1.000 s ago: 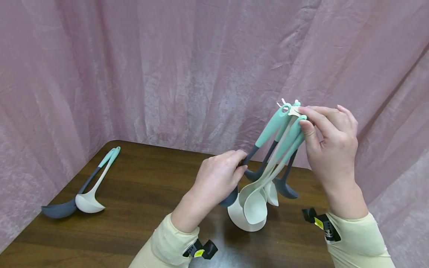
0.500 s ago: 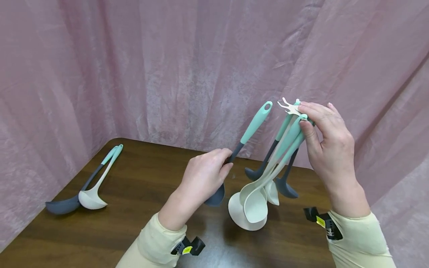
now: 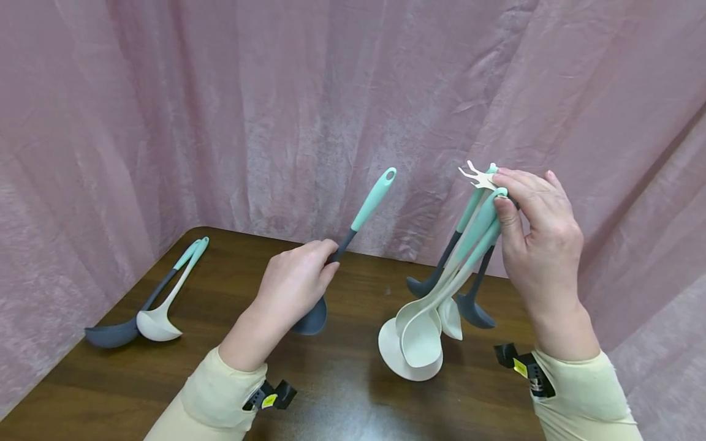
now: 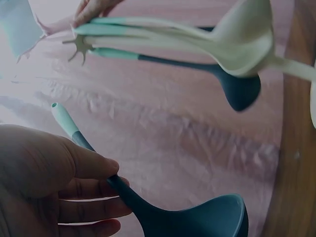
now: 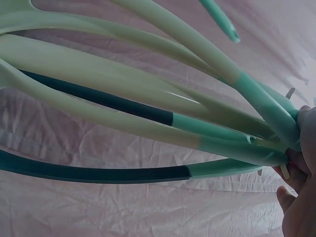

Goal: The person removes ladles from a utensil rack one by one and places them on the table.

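Note:
My left hand (image 3: 298, 278) grips the dark shaft of a grey ladle (image 4: 192, 217) just above its bowl; the mint handle points up and right. The ladle is apart from the white utensil stand (image 3: 390, 352), off to its left. My right hand (image 3: 543, 242) holds the top of that stand beside its hooked crown (image 3: 478, 177). From the hooks hang several utensils by their mint handles: white ladles (image 3: 421, 343) in front and dark grey ones (image 3: 474, 311) behind. In the right wrist view, their handles (image 5: 266, 106) converge at my fingers.
At the table's left lie a dark grey ladle (image 3: 113, 335) and a white ladle (image 3: 157, 324), handles crossing near the ends. The brown wooden table (image 3: 353, 392) ends at the back against a pink curtain (image 3: 276, 122).
My left hand has taken the grey ladle off the stand and carried it left. The right hand stays at the top of the stand, its fingers now lying further over the crown.

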`<state>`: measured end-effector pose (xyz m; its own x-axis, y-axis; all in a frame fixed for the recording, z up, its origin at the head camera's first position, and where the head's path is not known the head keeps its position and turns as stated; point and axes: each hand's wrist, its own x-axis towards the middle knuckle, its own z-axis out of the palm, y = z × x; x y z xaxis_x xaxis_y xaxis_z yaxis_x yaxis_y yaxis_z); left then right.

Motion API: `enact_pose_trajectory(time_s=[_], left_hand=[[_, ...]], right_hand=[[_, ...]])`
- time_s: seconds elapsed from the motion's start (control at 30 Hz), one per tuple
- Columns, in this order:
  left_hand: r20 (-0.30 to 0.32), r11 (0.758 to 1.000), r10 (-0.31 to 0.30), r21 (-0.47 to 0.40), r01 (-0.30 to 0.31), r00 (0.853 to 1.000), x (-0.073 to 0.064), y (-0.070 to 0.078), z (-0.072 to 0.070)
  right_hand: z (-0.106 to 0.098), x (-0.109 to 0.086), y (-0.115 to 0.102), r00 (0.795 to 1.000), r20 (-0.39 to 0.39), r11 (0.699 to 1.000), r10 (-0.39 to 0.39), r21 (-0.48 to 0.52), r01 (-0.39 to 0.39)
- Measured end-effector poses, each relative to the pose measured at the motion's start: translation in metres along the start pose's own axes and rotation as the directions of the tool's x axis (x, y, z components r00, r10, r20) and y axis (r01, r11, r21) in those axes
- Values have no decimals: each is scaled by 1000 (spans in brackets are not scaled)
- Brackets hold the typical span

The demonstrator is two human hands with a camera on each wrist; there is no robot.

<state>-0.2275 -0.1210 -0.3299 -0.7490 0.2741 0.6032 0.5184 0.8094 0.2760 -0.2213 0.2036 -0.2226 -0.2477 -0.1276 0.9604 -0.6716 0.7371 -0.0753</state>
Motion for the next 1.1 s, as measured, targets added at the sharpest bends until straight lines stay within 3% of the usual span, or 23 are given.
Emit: enact_pose_trajectory(time_s=[0.2, 0.53, 0.83, 1.1], left_hand=[[30, 999, -25, 48, 23, 999, -7, -24, -2], [103, 990, -101, 111, 89, 990, -19, -59, -9], [104, 982, -125, 155, 108, 987, -27, -89, -8], [131, 968, -183, 194, 156, 974, -30, -114, -8]], right_hand=[[6, 1, -10, 999, -39, 1000, 15, 0, -15], [17, 0, -16, 999, -39, 1000, 21, -7, -21], [21, -1, -17, 999, -41, 1000, 26, -15, -27], [24, -3, -17, 999, -44, 1000, 27, -11, -28]])
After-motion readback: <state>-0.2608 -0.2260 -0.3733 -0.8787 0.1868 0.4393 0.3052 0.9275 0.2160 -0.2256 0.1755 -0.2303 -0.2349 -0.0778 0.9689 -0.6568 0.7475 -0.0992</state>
